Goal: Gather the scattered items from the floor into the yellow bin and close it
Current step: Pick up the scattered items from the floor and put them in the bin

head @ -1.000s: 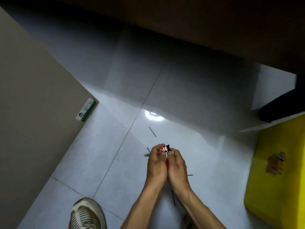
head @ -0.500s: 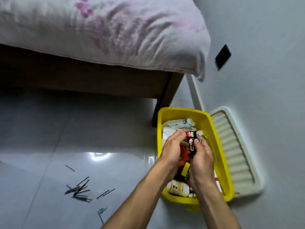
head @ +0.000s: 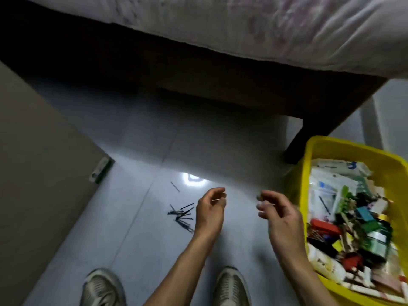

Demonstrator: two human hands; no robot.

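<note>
Yellow bin (head: 305, 173) is sitting open at 3 o'clock for drop-offs; our left hand (head: 209, 209) and right hand (head: 279, 212), fingers loosely curled, empty, are hovering near black hairpins (head: 182, 214) at 9 o'clock.

No legible txt; packet (head: 331, 191) print prob. too blurred.

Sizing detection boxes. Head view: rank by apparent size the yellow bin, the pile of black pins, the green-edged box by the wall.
1. yellow bin, partly cut off by the frame
2. pile of black pins
3. green-edged box; close to the pins and blurred, so 2 and 3 are unsure.
</note>
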